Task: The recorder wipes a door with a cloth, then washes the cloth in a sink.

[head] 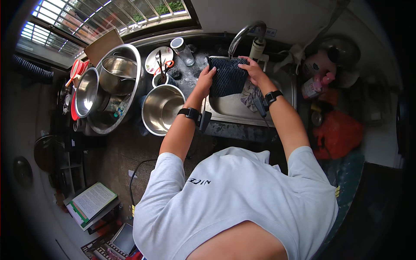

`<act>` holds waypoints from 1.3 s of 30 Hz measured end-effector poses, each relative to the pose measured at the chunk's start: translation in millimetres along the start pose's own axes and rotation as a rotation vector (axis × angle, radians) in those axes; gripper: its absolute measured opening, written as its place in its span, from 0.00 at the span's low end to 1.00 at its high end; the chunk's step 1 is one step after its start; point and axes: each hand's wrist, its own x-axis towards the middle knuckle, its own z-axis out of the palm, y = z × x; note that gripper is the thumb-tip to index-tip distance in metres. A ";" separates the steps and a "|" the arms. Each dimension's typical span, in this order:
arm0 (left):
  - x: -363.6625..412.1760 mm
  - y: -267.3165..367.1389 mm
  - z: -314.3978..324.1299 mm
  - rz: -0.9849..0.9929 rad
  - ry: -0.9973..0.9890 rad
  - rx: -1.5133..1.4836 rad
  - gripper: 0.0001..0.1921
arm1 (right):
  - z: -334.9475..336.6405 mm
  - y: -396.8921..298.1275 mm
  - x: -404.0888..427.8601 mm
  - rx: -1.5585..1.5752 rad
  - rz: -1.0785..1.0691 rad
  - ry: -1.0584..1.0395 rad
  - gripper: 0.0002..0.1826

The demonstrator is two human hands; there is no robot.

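Observation:
Both hands stretch a dark striped cloth over the near left part of the stainless steel sink. My left hand grips its left edge, thumb on top. At the upper right corner, my right hand pinches the cloth between thumb and fingers. The spout of a chrome faucet ends just above the cloth's top edge; whether water runs is hard to tell. Below my right hand, a crumpled grey patterned cloth lies in the sink.
Left of the sink stand a steel pot, a cup holding utensils, a glass jar and a plate. A large steel basin holds more pots. Pink bottles and a red bag sit on the right.

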 end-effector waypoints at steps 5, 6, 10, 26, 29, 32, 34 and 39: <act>-3.1 11.2 -27.4 0.064 0.008 -0.003 0.14 | 21.9 -5.7 7.3 -0.076 -0.046 -0.032 0.22; -5.3 16.4 -27.4 0.046 0.015 0.024 0.14 | 21.5 -3.8 12.1 -0.147 -0.065 -0.031 0.22; -12.8 24.7 -20.8 0.078 0.082 0.140 0.14 | 20.0 -2.0 11.1 -0.250 -0.083 -0.032 0.21; 21.2 27.2 -40.2 0.371 0.051 0.795 0.08 | 26.9 -20.2 -18.8 -0.348 -0.139 0.110 0.16; 21.4 22.6 -6.7 0.358 -0.040 0.704 0.09 | -10.4 -21.3 -24.2 -0.311 -0.231 0.080 0.15; 31.4 11.7 2.3 0.343 -0.082 0.646 0.09 | -20.7 -34.8 -30.9 -0.404 -0.279 0.111 0.15; 34.8 8.1 16.0 0.331 -0.125 0.613 0.10 | -34.2 -41.2 -34.8 -0.442 -0.308 0.130 0.15; 40.9 4.8 26.5 0.372 -0.126 0.610 0.14 | -43.6 -54.0 -38.0 -0.522 -0.393 0.150 0.12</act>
